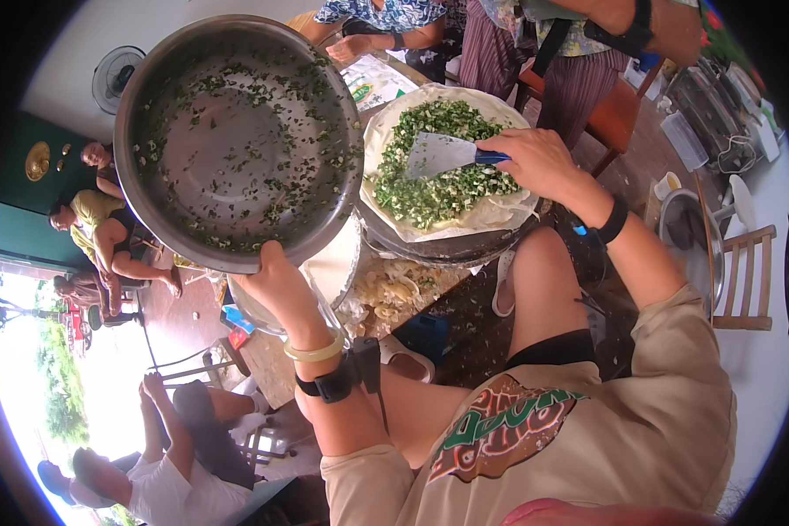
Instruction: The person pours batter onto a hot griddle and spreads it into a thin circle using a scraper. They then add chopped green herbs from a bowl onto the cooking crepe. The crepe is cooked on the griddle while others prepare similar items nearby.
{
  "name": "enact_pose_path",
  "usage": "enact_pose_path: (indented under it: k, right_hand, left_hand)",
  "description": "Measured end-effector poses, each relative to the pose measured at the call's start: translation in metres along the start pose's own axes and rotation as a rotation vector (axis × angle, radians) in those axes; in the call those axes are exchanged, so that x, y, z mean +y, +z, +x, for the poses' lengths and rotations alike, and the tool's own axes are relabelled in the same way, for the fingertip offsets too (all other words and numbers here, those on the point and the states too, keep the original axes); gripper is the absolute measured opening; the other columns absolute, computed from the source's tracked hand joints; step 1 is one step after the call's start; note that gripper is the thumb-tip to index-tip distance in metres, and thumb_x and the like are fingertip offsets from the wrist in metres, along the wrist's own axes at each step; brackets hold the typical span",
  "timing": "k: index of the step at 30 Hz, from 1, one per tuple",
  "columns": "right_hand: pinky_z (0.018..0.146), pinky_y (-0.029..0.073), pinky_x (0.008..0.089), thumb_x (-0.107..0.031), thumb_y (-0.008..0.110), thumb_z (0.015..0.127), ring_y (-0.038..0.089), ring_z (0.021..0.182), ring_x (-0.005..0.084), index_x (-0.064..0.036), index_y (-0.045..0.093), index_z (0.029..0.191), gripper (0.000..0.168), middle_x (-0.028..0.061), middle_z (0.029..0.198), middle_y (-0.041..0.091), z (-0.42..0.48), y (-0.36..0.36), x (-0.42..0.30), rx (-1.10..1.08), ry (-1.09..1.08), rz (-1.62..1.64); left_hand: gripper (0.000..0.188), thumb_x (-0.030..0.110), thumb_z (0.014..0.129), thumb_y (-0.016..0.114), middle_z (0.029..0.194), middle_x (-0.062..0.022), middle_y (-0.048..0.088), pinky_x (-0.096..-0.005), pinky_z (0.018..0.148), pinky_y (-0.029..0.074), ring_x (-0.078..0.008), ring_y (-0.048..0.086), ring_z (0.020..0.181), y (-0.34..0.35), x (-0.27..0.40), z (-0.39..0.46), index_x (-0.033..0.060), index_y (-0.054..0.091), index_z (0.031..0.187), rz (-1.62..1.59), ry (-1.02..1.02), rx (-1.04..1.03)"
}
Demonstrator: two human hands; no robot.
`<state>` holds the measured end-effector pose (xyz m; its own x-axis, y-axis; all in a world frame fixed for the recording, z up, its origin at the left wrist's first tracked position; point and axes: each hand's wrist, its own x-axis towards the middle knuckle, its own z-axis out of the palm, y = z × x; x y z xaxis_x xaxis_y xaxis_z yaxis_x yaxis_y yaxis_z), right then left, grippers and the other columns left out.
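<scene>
A large steel basin [223, 151] is tilted up in my left hand [279, 286], which grips its near rim. Bits of chopped greens cling to its inside. My right hand [532, 158] holds a scraper [440, 154] by its blue handle, the wide metal blade resting over the filling. Under the blade lies a heap of chopped greens with small pale cubes [427, 204], spread on a thin round flatbread wrapper [394, 108]. The wrapper sits on a dark round griddle [447, 250], its near edge hanging loose.
Pale scraps of dough [388, 289] lie on the board below the griddle. A bowl of pale batter [332, 263] stands partly behind my left hand. Two people are close across the table; several others sit at the left. A wooden chair [611, 118] and a metal basin [687, 223] are at right.
</scene>
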<state>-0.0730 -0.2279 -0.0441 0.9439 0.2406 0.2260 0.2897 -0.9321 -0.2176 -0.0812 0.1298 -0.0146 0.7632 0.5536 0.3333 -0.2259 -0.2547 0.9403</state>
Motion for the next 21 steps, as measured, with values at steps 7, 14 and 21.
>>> enact_pose_path:
  k: [7, 14, 21]
  right_hand:
    - [0.075, 0.049, 0.0423, -0.012, 0.069, 0.081, 0.066, 0.089, 0.0285, -0.015, 0.067, 0.119, 0.038, 0.0083, 0.094, 0.066, 0.032, 0.016, -0.012, -0.137, -0.052, -0.096]
    - [0.067, 0.049, 0.0427, -0.007, 0.062, 0.080, 0.066, 0.085, 0.0288, -0.015, 0.067, 0.118, 0.039, 0.0083, 0.087, 0.063, 0.077, 0.056, -0.017, -0.148, -0.070, -0.194]
    - [0.069, 0.054, 0.0427, -0.006, 0.060, 0.079, 0.069, 0.085, 0.0311, -0.011, 0.073, 0.093, 0.019, 0.0112, 0.087, 0.069, 0.059, 0.014, -0.036, -0.045, -0.080, -0.154]
  left_hand:
    - [0.057, -0.005, 0.081, 0.050, 0.126, -0.0111, 0.052, -0.0246, 0.083, 0.045, -0.0185, 0.053, 0.100, 0.006, -0.005, 0.003, -0.0034, 0.039, 0.137, -0.056, 0.041, -0.017]
    - [0.063, -0.006, 0.080, 0.049, 0.129, -0.0125, 0.050, -0.0283, 0.091, 0.045, -0.0212, 0.053, 0.104, 0.019, 0.011, -0.003, -0.0018, 0.035, 0.141, -0.021, -0.015, -0.017]
    - [0.050, -0.001, 0.081, 0.049, 0.119, -0.0195, 0.057, -0.0300, 0.094, 0.042, -0.0260, 0.055, 0.100, 0.024, 0.009, 0.005, -0.0122, 0.041, 0.129, 0.037, 0.141, 0.031]
